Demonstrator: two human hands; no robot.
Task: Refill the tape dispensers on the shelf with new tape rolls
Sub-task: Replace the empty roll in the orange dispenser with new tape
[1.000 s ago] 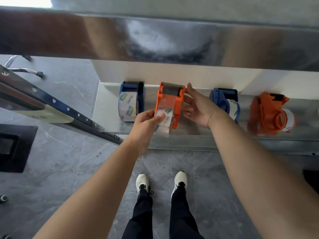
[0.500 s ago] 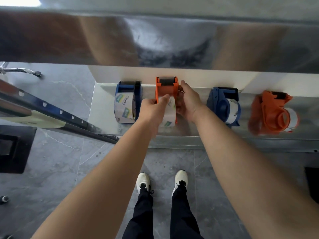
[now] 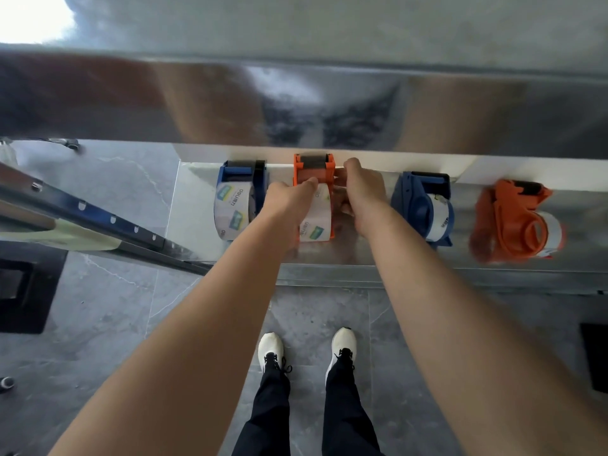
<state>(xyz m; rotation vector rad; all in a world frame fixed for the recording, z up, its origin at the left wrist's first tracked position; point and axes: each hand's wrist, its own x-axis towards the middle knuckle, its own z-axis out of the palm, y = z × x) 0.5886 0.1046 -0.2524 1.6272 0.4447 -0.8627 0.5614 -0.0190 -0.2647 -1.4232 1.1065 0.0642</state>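
Note:
An orange tape dispenser (image 3: 313, 167) with a clear tape roll (image 3: 317, 218) in it stands on the steel shelf (image 3: 194, 205), second from the left. My left hand (image 3: 286, 205) grips its left side and the roll. My right hand (image 3: 363, 192) grips its right side. A blue dispenser (image 3: 241, 195) with a labelled roll stands just left of my hands. Another blue dispenser (image 3: 422, 209) and a second orange dispenser (image 3: 513, 222) lie to the right, each with a roll.
A reflective steel shelf edge (image 3: 296, 103) overhangs the dispensers from above. A metal ladder rail (image 3: 98, 218) slants in from the left toward the shelf. Grey tiled floor and my white shoes (image 3: 307, 347) are below. A dark block (image 3: 23, 291) sits on the floor at left.
Both hands carried the orange dispenser back and set it upright on the shelf. The hands stay closed around it.

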